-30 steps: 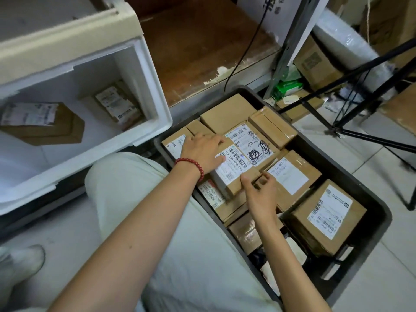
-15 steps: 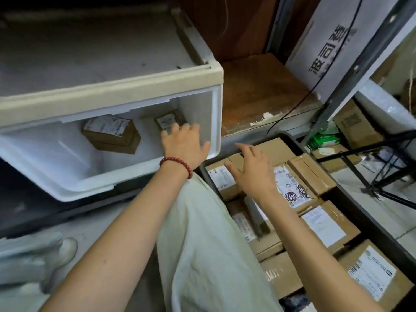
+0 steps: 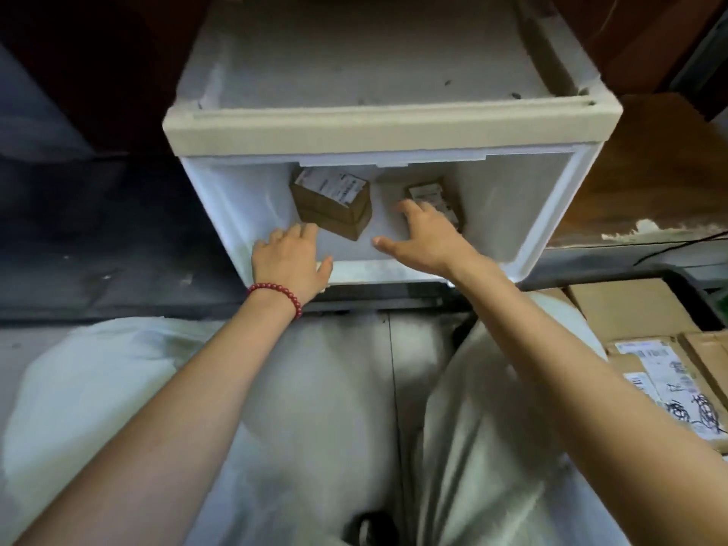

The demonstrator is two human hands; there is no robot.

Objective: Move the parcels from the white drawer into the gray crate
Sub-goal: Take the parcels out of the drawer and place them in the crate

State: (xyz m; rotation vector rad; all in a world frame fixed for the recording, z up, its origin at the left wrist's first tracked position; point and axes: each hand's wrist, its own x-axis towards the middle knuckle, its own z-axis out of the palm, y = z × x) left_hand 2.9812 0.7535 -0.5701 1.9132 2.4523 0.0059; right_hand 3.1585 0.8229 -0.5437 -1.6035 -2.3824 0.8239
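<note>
The white drawer point(image 3: 551, 214) stands open at 12 o'clock, and both bare forearms are stretched forward into it over the lap.

Two parcels lie on its floor toward the back wall. The big parcel point(image 3: 335, 202), brown with a white label on top, sits at 11 o'clock in the drawer, turned corner-on. The small parcel point(image 3: 431, 193), also labelled, lies at 1 o'clock, apart from the big one.

The left grip point(image 3: 289, 262) is palm down, at 7 o'clock of the big parcel. Its fingers are fairly straight and its thumb is spread toward 3 o'clock, so the grip is wide and holds nothing. The fingertips are at the parcel's near corner; whether they touch it I cannot tell. A red bracelet point(image 3: 275, 291) circles that wrist.

The right grip point(image 3: 429, 238) is palm down too, with fingers splayed wide and the thumb pointing to 9 o'clock. Its fingers cover the near part of the small parcel, but nothing is curled round it. Contact is unclear.

The gray crate point(image 3: 693, 293) is at 3 o'clock on the floor, with boxes point(image 3: 630, 305) packed in it.
</note>
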